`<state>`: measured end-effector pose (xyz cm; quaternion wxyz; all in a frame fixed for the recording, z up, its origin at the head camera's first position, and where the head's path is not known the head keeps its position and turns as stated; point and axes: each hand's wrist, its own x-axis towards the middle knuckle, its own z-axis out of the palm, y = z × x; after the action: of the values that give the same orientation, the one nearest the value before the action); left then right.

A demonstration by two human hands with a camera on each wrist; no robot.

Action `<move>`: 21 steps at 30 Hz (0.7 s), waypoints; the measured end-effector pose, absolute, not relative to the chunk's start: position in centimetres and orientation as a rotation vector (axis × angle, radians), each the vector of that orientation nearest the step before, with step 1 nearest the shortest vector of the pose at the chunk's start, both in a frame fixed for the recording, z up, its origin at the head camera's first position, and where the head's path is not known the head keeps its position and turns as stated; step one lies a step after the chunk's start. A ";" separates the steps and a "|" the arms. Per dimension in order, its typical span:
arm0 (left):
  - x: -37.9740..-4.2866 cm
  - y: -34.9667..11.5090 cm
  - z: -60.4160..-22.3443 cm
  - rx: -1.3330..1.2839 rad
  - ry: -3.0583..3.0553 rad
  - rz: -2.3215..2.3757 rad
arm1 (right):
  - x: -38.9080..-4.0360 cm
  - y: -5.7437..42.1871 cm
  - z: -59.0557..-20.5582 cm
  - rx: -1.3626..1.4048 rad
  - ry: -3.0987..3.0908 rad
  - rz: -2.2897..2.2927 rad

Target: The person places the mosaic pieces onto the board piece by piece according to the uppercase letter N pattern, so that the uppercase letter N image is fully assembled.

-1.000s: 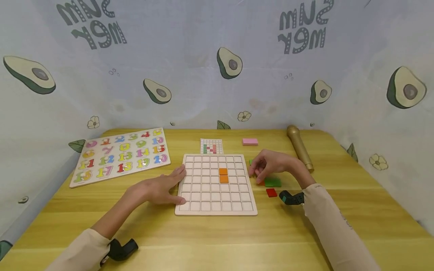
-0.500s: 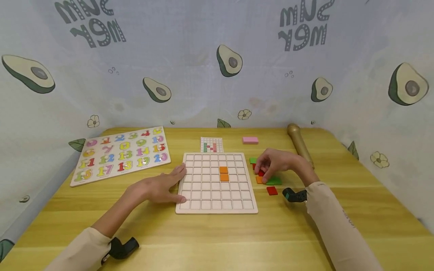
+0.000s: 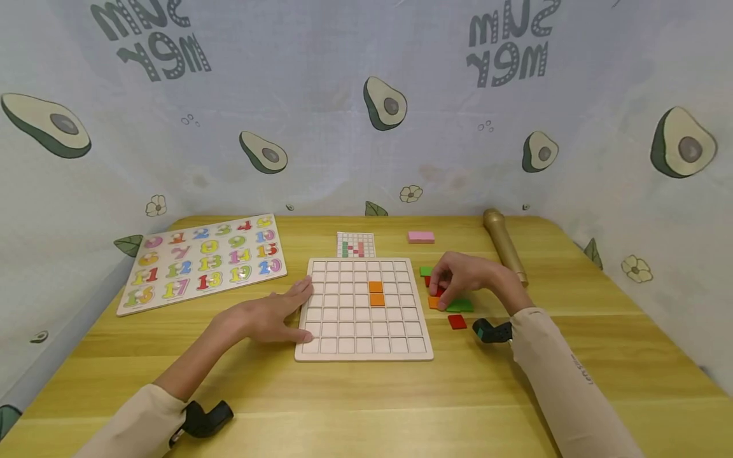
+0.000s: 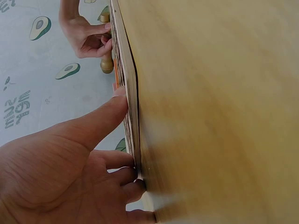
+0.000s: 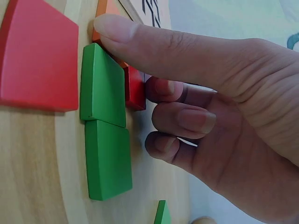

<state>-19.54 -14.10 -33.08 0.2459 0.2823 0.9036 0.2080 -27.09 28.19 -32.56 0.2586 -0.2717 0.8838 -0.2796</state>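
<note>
Grid board (image 3: pixel 338 329) lies flat on the surface (image 3: pixel 355 407), in front of you. It is about square, so no long axis stands out; its sides run roughly away from you and across. Cells: seven by seven. Two orange tiles (image 3: pixel 375 293) fill adjoining cells of the fifth column from the left, third and fourth rows from the far side; the pair's long axis points away from you.

Your left hand (image 3: pixel 272 317) is spread and relaxed, grasping nothing, thumb and fingertips resting at the board's left edge. Your right hand (image 3: pixel 465 277) is bent over loose tiles just right of the board; its thumb tip touches a loose orange tile (image 3: pixel 433 303). Cannot tell whether it grips that tile.

Beside this: two green tiles (image 5: pixel 105 121) edge to edge, and, nearer you, a red tile (image 3: pixel 457 322).

Number board (image 3: pixel 203 261), left, bears coloured numerals; its long axis slants, right end farther off. Gold microphone (image 3: pixel 505 247), right, points its head away and leftward. Pink block (image 3: pixel 420 237) lies crosswise beyond the board.
</note>
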 end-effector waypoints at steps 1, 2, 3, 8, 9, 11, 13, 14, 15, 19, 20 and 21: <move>-19.5 -14.0 -33.0 0.769 2.469 0.563 | -27.1 28.2 -32.5 -0.741 2.403 -0.750; -19.4 -14.0 -33.0 0.769 2.471 0.559 | -27.0 28.1 -32.5 -0.743 2.411 -0.739; -19.4 -13.9 -32.9 0.771 2.471 0.556 | -27.0 28.1 -32.5 -0.745 2.421 -0.726; -19.8 -14.0 -33.1 0.787 2.462 0.570 | -26.9 27.8 -32.2 -0.730 2.470 -0.661; -19.9 -14.0 -33.2 0.790 2.459 0.575 | -26.9 27.8 -32.1 -0.728 2.473 -0.653; -20.1 -14.3 -33.6 0.808 2.452 0.588 | -26.9 27.8 -32.1 -0.723 2.475 -0.647; -20.1 -14.4 -33.6 0.816 2.443 0.590 | -26.9 27.8 -32.1 -0.718 2.470 -0.651; -20.1 -14.4 -33.6 0.816 2.440 0.590 | -26.9 27.7 -32.1 -0.717 2.467 -0.650; -20.1 -14.4 -33.6 0.811 2.441 0.589 | -26.9 27.7 -32.1 -0.717 2.462 -0.649; -19.8 -14.2 -33.3 0.783 2.454 0.577 | -26.9 27.6 -32.0 -0.725 2.474 -0.643; -19.8 -14.2 -33.4 0.784 2.455 0.580 | -26.8 27.5 -32.1 -0.725 2.476 -0.646; -19.9 -14.3 -33.5 0.789 2.453 0.582 | -26.7 27.5 -32.2 -0.723 2.479 -0.649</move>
<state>-19.86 -14.31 -33.54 0.2474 0.2895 0.8997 0.2135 -26.74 27.50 -32.21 0.2371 -0.2638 0.9046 -0.2366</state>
